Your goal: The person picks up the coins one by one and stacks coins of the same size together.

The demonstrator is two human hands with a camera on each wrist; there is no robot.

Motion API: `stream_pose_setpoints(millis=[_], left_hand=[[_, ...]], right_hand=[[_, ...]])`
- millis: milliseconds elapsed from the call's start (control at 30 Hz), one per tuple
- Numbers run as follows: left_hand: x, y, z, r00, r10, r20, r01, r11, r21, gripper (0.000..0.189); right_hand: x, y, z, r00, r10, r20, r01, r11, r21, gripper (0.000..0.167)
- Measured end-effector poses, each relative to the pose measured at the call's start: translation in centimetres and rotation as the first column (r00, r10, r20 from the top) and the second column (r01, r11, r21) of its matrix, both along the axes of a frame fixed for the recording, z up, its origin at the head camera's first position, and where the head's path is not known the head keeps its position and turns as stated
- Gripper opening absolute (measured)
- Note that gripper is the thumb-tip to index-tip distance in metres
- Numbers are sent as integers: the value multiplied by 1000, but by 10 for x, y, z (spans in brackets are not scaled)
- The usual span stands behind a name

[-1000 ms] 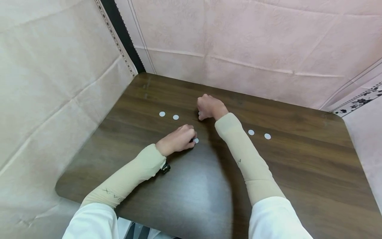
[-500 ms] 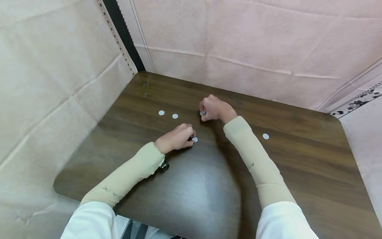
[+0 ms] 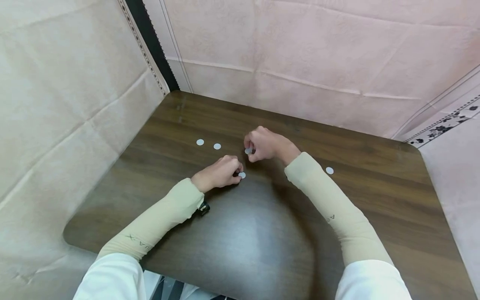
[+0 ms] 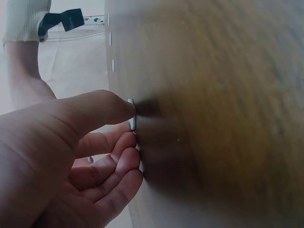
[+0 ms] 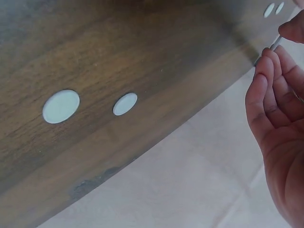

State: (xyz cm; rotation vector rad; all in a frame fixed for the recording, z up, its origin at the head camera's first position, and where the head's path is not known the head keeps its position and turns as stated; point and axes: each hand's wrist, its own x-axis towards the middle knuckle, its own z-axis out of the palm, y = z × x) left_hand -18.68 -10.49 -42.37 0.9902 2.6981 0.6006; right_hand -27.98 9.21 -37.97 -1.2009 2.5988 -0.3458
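Low over the wooden table (image 3: pixel 232 237), my left hand (image 3: pixel 219 173) pinches a white round disc (image 3: pixel 242 175) between thumb and fingers. The left wrist view shows this disc (image 4: pixel 132 114) nearly edge-on, right at the tabletop, with the other fingers curled beside it. Farther back, my right hand (image 3: pixel 265 143) pinches a second white disc (image 3: pixel 248 151), its lower edge toward the left hand. In the right wrist view only a thin rim of that disc (image 5: pixel 276 42) shows between thumb and fingers.
Two white discs (image 3: pixel 200 142) lie left of the hands. Another disc (image 3: pixel 329 170) lies to the right; its neighbour (image 5: pixel 125 104) shows in the right wrist view, hidden by the right arm from the head. Pale cloth walls (image 3: pixel 311 54) stand behind and left.
My right hand has picked up the disc it was reaching around and drawn it slightly nearer to the left hand. The right forearm now covers one right-hand disc. The left hand keeps its pinch.
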Motion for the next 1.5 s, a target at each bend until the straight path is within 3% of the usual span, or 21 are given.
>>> stream_pose_setpoints(millis=[367,633,1100,1500], left_hand=[[-4,-1,-2,1000,17,15,-17,1000,16,15],[-5,-2,-3,999,26,29,-27,1000,9,14],[-4,-1,-3,999,30,19,-30,1000,-1,18],[-2,1,-3,999,34,14,-34,999,12,22]], right_hand=[[21,10,1,999,40,6,-40,999,-7,19],[35,16,0,1000,24,16,-24,999,-22,17],[58,11,-22,1000,-26,-11,25,996,-85,17],[67,4,-32,999,-28,-27,24,990,-139,13]])
